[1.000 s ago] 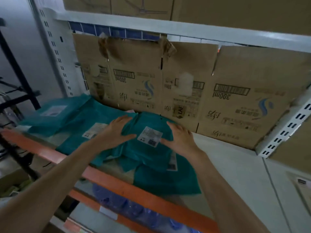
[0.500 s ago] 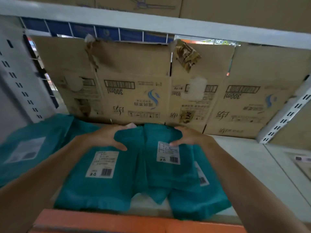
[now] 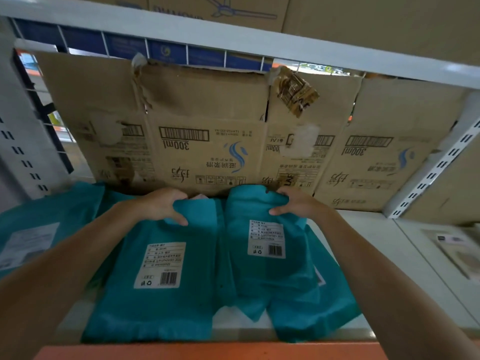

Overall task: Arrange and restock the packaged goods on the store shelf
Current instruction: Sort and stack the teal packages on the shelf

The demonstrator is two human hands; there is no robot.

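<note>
You're clutching the left teal packet (image 3: 155, 305) in your left grip (image 3: 159, 207), the right teal packet (image 3: 270, 279) in your right grip (image 3: 298, 203).

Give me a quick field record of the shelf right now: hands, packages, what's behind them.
left hand: grips the far edge of the left teal package
right hand: grips the far edge of the right teal package
layout: the two lie flat side by side, labels up; the right one overlaps a third teal package beneath it
far left: far-left teal package, blurred
behind: flattened cardboard boxes standing along the shelf back
front: orange beam
</note>
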